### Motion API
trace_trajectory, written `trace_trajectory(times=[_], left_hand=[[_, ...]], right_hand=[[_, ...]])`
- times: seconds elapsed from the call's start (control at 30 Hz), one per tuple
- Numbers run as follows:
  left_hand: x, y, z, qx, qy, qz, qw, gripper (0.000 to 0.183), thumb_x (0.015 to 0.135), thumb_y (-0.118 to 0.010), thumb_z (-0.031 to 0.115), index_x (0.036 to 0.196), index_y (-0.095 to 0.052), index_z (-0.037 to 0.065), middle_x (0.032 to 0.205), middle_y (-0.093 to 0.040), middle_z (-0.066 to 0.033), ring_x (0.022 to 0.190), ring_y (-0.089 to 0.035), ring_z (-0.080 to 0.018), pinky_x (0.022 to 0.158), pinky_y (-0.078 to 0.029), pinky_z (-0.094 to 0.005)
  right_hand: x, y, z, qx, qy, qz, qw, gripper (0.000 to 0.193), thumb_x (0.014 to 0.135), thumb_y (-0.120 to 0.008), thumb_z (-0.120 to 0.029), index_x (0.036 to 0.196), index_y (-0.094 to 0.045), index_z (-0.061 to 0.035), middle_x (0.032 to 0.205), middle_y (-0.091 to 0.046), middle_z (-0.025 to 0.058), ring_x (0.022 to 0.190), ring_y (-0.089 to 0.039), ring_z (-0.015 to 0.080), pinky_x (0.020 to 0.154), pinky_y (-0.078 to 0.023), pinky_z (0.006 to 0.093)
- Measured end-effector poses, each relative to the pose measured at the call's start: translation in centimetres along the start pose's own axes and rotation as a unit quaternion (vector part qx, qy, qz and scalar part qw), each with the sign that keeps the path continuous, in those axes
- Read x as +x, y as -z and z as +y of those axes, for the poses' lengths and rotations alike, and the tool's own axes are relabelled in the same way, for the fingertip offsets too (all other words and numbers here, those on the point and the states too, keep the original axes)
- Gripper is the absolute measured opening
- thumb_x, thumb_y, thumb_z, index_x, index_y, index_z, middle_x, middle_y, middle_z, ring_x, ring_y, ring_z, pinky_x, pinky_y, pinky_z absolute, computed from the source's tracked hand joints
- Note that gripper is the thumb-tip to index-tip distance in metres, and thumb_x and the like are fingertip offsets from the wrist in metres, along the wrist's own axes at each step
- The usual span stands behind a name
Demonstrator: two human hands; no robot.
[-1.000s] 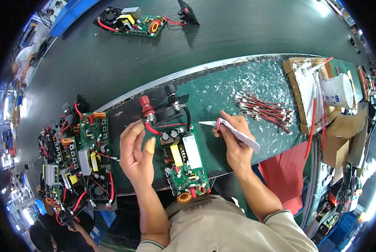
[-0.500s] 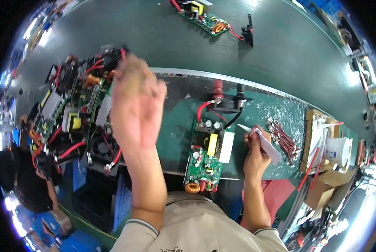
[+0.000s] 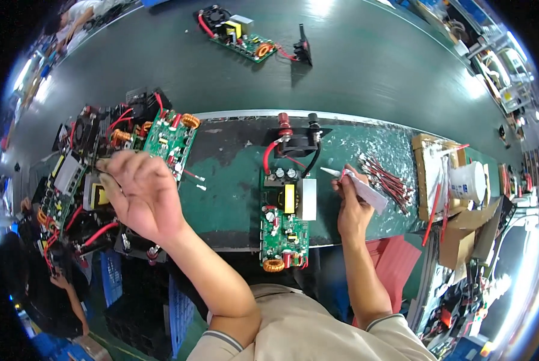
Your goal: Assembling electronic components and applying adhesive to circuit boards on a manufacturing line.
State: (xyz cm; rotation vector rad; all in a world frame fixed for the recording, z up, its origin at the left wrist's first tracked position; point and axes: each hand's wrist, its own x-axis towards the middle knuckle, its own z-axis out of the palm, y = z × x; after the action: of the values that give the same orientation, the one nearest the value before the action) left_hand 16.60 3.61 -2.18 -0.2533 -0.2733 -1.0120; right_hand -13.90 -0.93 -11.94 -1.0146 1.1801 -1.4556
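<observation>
Clearly the stack of circuit boards (image 3: 83,174), at the left end of the green desk (image 3: 233,198) mat, is rigid but fragile and snags on red wires; lift one by its bare edges. Left hand (image 3: 140,195) rests half-curled on that stack, clasping nothing I can see. Right of the middle board (image 3: 284,225), right hand (image 3: 353,207) clasps a white tube (image 3: 359,188), with open mat between.

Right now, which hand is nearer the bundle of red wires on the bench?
Right. The right hand, holding a white tube, sits just left of the red wires. The left hand is far across the bench, on the stacked circuit boards.
</observation>
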Motion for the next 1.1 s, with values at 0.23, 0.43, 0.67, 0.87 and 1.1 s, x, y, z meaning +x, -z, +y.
trace_trajectory(times=[0.23, 0.43, 0.67, 0.87, 1.1], left_hand=[[-0.5, 3.4, -2.7, 0.154, 0.073, 0.021, 0.985, 0.029, 0.092, -0.063, 0.009, 0.12, -0.057, 0.004, 0.1, -0.058, -0.0057, 0.081, -0.049, -0.0133, 0.074, -0.041, -0.028], [-3.6, 4.5, -5.6, 0.69, 0.063, 0.004, 0.721, 0.05, 0.077, -0.078, 0.005, 0.123, -0.061, 0.003, 0.119, -0.064, -0.0068, 0.109, -0.061, -0.0163, 0.097, -0.047, -0.032], [-2.2, 6.2, -7.7, 0.786, 0.061, -0.133, 0.6, 0.088, 0.073, -0.083, 0.005, 0.148, -0.038, 0.008, 0.14, -0.051, -0.0149, 0.129, -0.05, -0.0269, 0.107, -0.041, -0.0392], [-1.5, 5.7, -9.2, 0.764, 0.147, -0.089, 0.622, 0.087, 0.076, -0.08, 0.0, 0.151, -0.035, 0.008, 0.126, -0.061, -0.013, 0.118, -0.058, -0.0229, 0.107, -0.041, -0.0398], [-0.3, 4.8, -9.3, 0.756, 0.232, -0.17, 0.588, 0.085, 0.076, -0.075, -0.01, 0.15, -0.035, 0.001, 0.142, -0.051, -0.0124, 0.123, -0.053, -0.0184, 0.104, -0.044, -0.0353]], right_hand=[[-0.1, -0.3, -0.3, 0.004, -0.011, -0.021, 1.0, 0.024, 0.098, -0.061, -0.009, 0.117, -0.061, 0.0054, 0.098, -0.062, 0.0073, 0.085, -0.063, 0.0144, 0.077, -0.052, 0.0263], [-0.6, -0.5, -0.2, 0.003, -0.012, -0.018, 1.0, 0.024, 0.099, -0.06, -0.009, 0.118, -0.061, 0.0047, 0.101, -0.063, 0.0075, 0.086, -0.063, 0.0153, 0.079, -0.053, 0.0273], [-0.7, -0.9, 0.3, 0.008, -0.007, 0.001, 1.0, 0.024, 0.099, -0.06, -0.009, 0.118, -0.06, 0.0045, 0.1, -0.063, 0.0079, 0.085, -0.063, 0.0156, 0.078, -0.053, 0.0281], [-0.1, -0.4, -0.3, 0.026, -0.054, -0.002, 0.998, 0.028, 0.097, -0.061, -0.005, 0.122, -0.059, 0.0059, 0.099, -0.061, 0.0073, 0.085, -0.063, 0.016, 0.074, -0.052, 0.0266], [-0.1, 0.0, -1.1, 0.062, -0.06, 0.002, 0.996, 0.028, 0.097, -0.06, -0.004, 0.122, -0.06, 0.0068, 0.098, -0.059, 0.0077, 0.083, -0.063, 0.0167, 0.073, -0.051, 0.027]])
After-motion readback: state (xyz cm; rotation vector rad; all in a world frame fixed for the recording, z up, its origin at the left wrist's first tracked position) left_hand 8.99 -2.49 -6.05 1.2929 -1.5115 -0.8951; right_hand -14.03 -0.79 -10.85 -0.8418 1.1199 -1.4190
